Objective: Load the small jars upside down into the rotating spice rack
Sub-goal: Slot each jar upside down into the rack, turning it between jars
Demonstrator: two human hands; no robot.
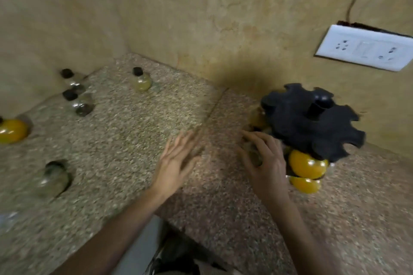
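Note:
The black rotating spice rack (312, 120) stands at the right of the counter, near the wall. Two yellow-filled jars (307, 164) hang under its near edge, one below the other. My right hand (266, 163) is at the rack's left side, its fingers curled around a small, blurred glass jar (254, 157). My left hand (176, 161) hovers over the counter's middle, fingers spread and holding nothing. Loose jars stand upright at the left: a pale yellow one (141, 80), two dark-capped ones (78, 102), a yellow one (12, 130) and a blurred one (53, 178).
The speckled stone counter (125, 131) sits in a corner between two beige walls. A white socket plate (366, 48) is on the right wall above the rack, with a cable running up from it. The counter's front edge is notched near my body.

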